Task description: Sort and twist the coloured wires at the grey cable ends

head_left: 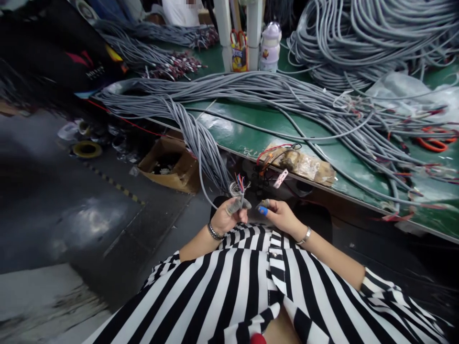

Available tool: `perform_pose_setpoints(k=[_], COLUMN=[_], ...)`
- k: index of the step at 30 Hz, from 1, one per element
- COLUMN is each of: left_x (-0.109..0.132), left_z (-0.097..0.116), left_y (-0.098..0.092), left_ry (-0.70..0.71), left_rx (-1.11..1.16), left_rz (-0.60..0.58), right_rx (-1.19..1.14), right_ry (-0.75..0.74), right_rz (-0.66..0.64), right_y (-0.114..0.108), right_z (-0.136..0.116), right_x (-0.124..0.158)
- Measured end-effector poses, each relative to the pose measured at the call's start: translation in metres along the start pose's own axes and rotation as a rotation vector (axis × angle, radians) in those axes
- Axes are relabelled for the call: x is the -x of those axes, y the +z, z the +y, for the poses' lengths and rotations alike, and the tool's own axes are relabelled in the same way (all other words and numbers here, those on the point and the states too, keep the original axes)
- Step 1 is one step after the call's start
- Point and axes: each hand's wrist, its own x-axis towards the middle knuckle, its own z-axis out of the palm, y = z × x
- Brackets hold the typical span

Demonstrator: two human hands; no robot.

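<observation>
My left hand (pixel 229 214) is closed around the end of a grey cable, with grey coverings on its thumb and a finger. Out of that grip stick the cable's stripped wires (pixel 240 181), red, blue and white, with frayed shielding strands around them. To the right, apart from the wires, my right hand (pixel 281 217) has its thumb and forefinger pinched together. Blue wrapping covers one of these fingertips and grey the other; what lies between them, if anything, is too small to make out. A bundle of grey cables (pixel 201 138) hangs from the table edge towards my left hand.
More grey cables lie along the green table (pixel 229 125). Orange-handled scissors (pixel 432 143) are at the right. A taped block with wires (pixel 301 165) sits at the front edge. Behind stand a lilac bottle (pixel 270 48) and large cable coils (pixel 376 38). Below is a cardboard box (pixel 170 177).
</observation>
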Motion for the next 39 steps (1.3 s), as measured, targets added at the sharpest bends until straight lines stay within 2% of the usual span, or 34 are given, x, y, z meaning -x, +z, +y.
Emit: perform_pose_setpoints(k=[3, 7, 10, 14, 20, 26, 31, 34, 39], left_x=[-0.003, -0.011, -0.015, -0.016, -0.015, -0.014, -0.015, -0.016, -0.018], left_z=[-0.001, 0.003, 0.003, -0.005, -0.008, -0.007, -0.009, -0.011, -0.015], left_y=[0.000, 0.008, 0.014, 0.014, 0.013, 0.013, 0.015, 0.015, 0.015], left_ry=[0.001, 0.182, 0.298, 0.390, 0.416, 0.343, 0.253, 0.217, 0.069], left_rx=[-0.146, -0.458, -0.617, -0.776, -0.860, -0.772, -0.627, -0.461, -0.115], left_rz=[0.038, 0.167, 0.216, 0.226, 0.193, 0.189, 0.188, 0.185, 0.042], right_rx=[-0.021, 0.034, 0.113, 0.197, 0.243, 0.287, 0.541, 0.687, 0.760], right_ry=[-0.041, -0.062, -0.027, 0.004, -0.029, -0.167, -0.433, -0.590, -0.739], right_rz=[0.050, 0.113, 0.148, 0.213, 0.316, 0.352, 0.271, 0.218, 0.143], right_y=[-0.002, -0.008, -0.012, -0.011, -0.004, -0.003, -0.014, -0.021, -0.024], right_z=[-0.004, -0.005, -0.009, -0.019, -0.021, -0.018, -0.020, -0.018, -0.015], right_x=[0.004, 0.008, 0.012, 0.012, 0.003, 0.004, 0.009, 0.010, 0.010])
